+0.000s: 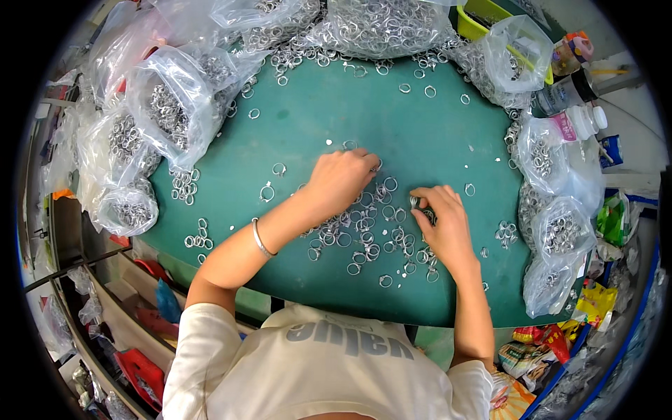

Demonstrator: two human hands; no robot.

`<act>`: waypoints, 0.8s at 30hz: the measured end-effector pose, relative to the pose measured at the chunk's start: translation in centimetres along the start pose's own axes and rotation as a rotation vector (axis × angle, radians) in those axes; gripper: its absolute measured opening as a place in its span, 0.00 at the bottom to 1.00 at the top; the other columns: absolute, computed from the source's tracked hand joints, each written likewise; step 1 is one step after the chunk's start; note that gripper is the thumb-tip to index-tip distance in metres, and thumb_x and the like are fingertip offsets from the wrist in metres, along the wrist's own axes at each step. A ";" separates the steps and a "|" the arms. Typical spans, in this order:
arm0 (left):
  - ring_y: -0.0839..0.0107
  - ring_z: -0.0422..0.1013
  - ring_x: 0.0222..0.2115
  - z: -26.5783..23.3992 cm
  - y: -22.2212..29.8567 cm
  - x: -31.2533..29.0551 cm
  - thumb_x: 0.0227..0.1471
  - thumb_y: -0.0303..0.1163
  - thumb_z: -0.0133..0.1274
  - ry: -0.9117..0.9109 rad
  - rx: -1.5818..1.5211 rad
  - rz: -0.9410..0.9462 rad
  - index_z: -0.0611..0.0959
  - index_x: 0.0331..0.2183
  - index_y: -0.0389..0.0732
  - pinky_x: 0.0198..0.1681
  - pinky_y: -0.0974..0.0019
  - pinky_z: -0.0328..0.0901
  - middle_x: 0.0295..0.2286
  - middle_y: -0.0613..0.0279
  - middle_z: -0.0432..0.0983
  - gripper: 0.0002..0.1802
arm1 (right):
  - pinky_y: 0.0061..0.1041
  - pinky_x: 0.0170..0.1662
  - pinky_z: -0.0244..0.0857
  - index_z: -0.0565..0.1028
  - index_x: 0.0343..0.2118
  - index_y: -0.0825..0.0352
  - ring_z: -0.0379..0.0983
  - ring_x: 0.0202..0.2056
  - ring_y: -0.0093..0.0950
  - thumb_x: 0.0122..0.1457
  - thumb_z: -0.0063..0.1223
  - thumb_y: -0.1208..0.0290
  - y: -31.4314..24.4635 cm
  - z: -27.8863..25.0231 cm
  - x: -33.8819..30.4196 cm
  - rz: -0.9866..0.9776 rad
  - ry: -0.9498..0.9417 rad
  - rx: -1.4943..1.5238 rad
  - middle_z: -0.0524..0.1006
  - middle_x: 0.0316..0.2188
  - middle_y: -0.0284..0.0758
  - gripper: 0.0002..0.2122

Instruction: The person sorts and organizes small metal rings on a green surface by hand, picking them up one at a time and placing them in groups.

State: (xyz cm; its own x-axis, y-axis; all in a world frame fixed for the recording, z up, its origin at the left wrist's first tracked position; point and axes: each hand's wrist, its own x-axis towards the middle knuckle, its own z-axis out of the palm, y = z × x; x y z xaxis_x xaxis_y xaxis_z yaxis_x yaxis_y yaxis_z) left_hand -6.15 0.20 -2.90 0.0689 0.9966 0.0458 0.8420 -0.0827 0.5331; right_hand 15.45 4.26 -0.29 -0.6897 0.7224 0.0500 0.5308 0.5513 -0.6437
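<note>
Many silver-coloured rings lie loosely scattered on the green tabletop in front of me. My left hand reaches over the middle of them, its fingers closed together, with a ring showing at the fingertips. To its right, my right hand pinches a small ring between thumb and forefinger. Other rings are partly covered by the right palm. Just beyond the left hand lies a loose ring. A silver bangle circles my left wrist.
Clear plastic bags full of rings crowd the left edge, with a large bag at the back and more bags along the right. A yellow-green basket and a white bottle stand at the far right. Small ring piles lie nearby.
</note>
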 end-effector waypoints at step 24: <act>0.81 0.62 0.19 -2.8 2.6 -13.7 0.55 0.30 0.53 -0.273 -1.356 -0.579 0.79 0.41 0.37 0.20 0.76 0.57 0.22 0.67 0.71 0.12 | 0.17 0.29 0.61 0.73 0.43 0.68 0.67 0.27 0.19 0.49 0.56 0.85 -7.3 4.2 -2.7 0.168 -0.221 0.786 0.73 0.31 0.32 0.17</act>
State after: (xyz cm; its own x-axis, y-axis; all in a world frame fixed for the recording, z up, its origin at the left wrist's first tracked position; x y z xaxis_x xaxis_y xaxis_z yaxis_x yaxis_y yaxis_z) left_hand -6.43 -13.69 0.27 0.1323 0.8479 -0.5134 -0.3251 0.5265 0.7856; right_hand 11.36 -3.50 1.08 -0.7561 0.6254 -0.1927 0.1932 -0.0680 -0.9788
